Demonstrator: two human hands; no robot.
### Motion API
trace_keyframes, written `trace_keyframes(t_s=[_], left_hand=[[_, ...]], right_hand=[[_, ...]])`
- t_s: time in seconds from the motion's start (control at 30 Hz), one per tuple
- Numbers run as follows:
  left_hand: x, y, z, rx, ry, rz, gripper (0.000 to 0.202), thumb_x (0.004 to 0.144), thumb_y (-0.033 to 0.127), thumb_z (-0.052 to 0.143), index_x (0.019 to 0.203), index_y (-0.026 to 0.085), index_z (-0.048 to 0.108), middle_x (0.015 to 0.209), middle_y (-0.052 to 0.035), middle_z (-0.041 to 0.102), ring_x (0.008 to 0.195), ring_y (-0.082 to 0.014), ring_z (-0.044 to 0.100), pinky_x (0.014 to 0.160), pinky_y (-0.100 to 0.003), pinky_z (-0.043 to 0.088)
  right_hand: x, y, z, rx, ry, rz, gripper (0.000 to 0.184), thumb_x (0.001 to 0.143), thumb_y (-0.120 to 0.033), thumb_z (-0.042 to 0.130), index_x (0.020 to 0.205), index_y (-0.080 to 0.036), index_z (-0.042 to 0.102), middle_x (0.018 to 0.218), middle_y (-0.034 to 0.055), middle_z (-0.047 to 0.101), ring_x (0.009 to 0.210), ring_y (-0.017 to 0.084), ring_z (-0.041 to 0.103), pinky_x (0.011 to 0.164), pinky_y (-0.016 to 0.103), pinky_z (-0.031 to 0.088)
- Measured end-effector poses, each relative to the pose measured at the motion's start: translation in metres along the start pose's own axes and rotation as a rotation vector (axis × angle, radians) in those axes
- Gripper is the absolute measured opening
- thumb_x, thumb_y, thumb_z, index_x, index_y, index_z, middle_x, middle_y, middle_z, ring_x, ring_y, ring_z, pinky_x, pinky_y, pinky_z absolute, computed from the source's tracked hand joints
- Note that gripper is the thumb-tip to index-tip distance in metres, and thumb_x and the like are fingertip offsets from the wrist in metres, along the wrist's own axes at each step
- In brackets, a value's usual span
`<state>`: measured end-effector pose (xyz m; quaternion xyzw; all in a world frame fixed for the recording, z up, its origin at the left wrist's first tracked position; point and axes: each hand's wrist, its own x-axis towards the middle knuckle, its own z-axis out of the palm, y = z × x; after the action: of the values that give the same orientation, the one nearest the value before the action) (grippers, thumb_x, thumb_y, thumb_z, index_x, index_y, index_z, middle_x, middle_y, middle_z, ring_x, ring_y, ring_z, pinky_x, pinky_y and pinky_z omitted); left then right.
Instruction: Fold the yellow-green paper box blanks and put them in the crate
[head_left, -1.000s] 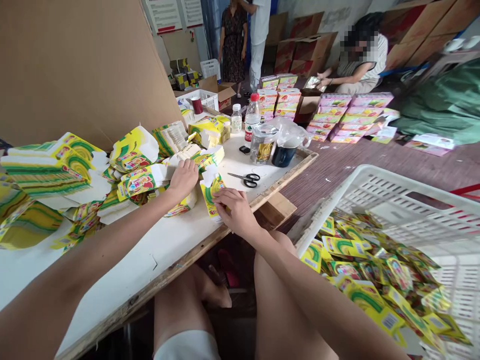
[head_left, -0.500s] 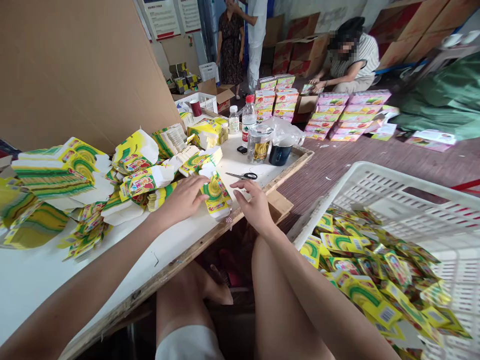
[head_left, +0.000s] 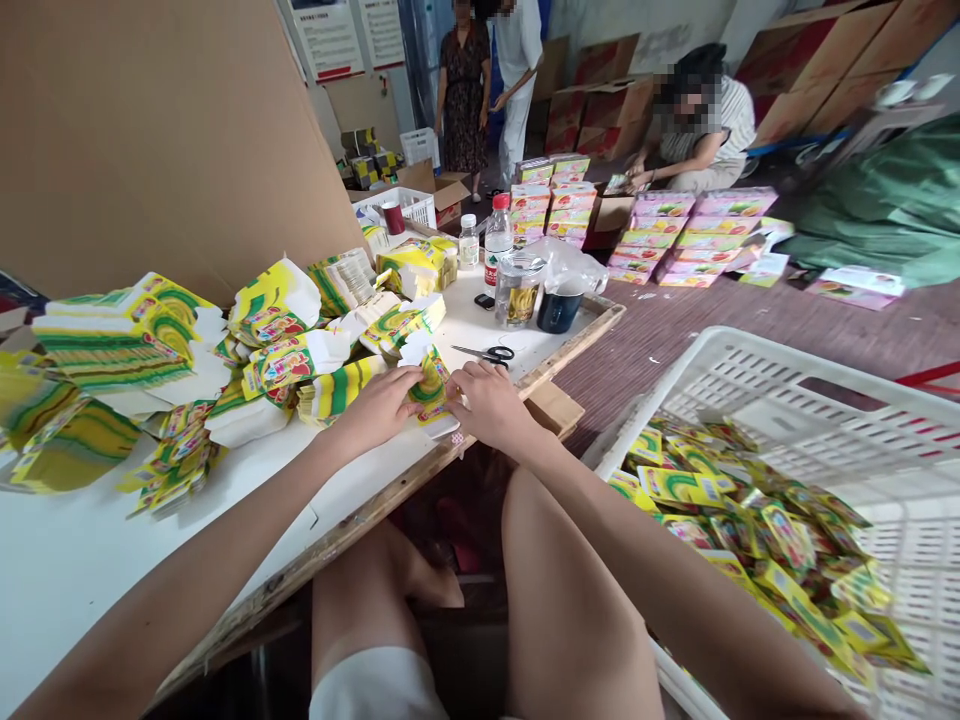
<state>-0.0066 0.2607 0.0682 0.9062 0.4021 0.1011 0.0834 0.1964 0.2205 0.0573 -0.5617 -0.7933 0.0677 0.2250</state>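
A small yellow and green carton (head_left: 431, 385) lies near the front edge of the white table (head_left: 90, 560). My left hand (head_left: 381, 408) grips its left side with bent fingers. My right hand (head_left: 487, 400) presses on its right side, fingers closed over it. Heaps of flat yellow and green carton blanks (head_left: 112, 345) lie just left of my hands. A pair of scissors (head_left: 491, 353) rests on the table right behind my right hand.
A white plastic crate (head_left: 787, 400) with several folded yellow cartons stands at the right. Bottles, a glass jar (head_left: 517, 290) and a dark cup sit at the table's far end. A big cardboard sheet (head_left: 165, 130) leans behind the table. Other people work beyond, by pink boxes.
Both hands have come together on the small carton; half a second ago the right hand hovered apart from it, fingers spread, and the left lay flat beside it.
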Motion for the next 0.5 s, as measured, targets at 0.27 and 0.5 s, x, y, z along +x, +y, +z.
trace_keyframes(t_s=[0.27,0.5], left_hand=[[0.000,0.003,-0.002,-0.031,-0.003,-0.021,0.042,0.086,0.010,0.053,0.128,0.017,0.059,0.140,-0.0130,0.060,0.131,-0.0285,0.055,0.112,-0.048,0.044],[0.001,0.004,-0.006,-0.090,-0.015,-0.056,0.037,0.090,0.028,0.060,0.126,0.019,0.061,0.140,-0.0113,0.061,0.131,-0.0273,0.056,0.111,-0.044,0.044]], right_hand=[[-0.013,-0.007,0.003,-0.087,-0.055,-0.074,0.010,0.088,-0.010,0.059,0.088,-0.015,0.067,0.099,0.0150,0.066,0.099,0.030,0.054,0.083,0.038,0.037],[-0.093,0.020,0.022,-0.065,-0.128,-0.068,0.019,0.081,-0.002,0.062,0.076,-0.021,0.062,0.088,0.0096,0.065,0.086,0.026,0.054,0.076,0.037,0.037]])
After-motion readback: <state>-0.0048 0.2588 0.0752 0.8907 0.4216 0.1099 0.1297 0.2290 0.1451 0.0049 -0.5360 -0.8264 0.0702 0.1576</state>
